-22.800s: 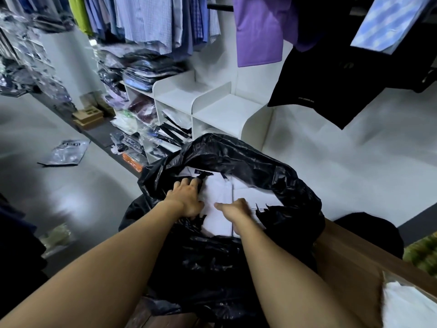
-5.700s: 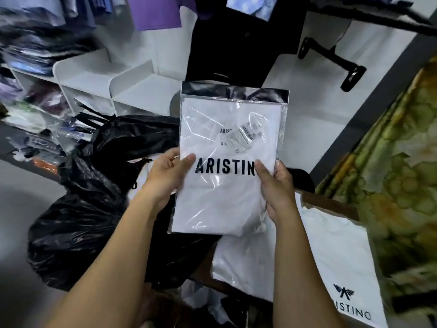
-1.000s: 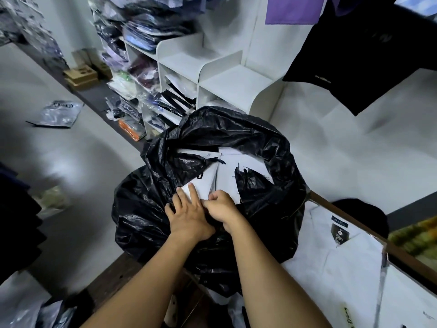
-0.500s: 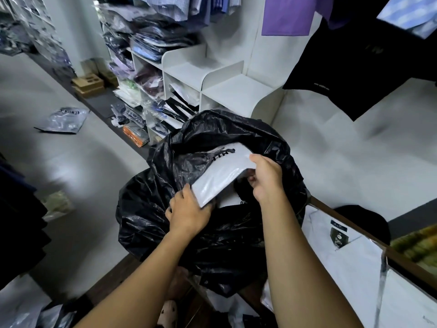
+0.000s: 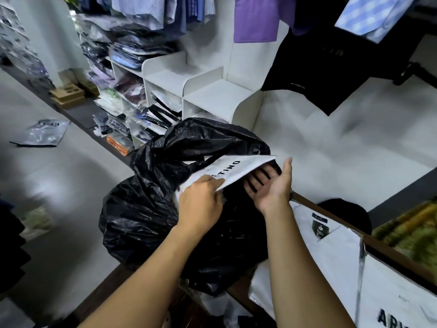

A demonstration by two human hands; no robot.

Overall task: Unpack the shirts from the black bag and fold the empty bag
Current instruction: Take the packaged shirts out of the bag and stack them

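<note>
Since there is only the head view, everything here comes from it. The left grip (image 5: 201, 202) pinches the near edge of a packed shirt (image 5: 238, 168), with its fingers curled over the wrapper. The pack is tilted and about half out of the mouth of the black bag (image 5: 146, 209). The right grip (image 5: 272, 185) lies spread, palm up, with straight fingers under the far edge of the pack; I cannot tell if they touch it. The bag stands on the table (image 5: 390, 253), and other packed shirts (image 5: 335, 254) lie flat to its right.

The pack looks light and flat, rather stiff as a board, but its clear wrapper is probably slippery. I think two opposite edges are the safest hold. The bag is thin, soft film and bulges, so more shirts seem to remain inside.
</note>
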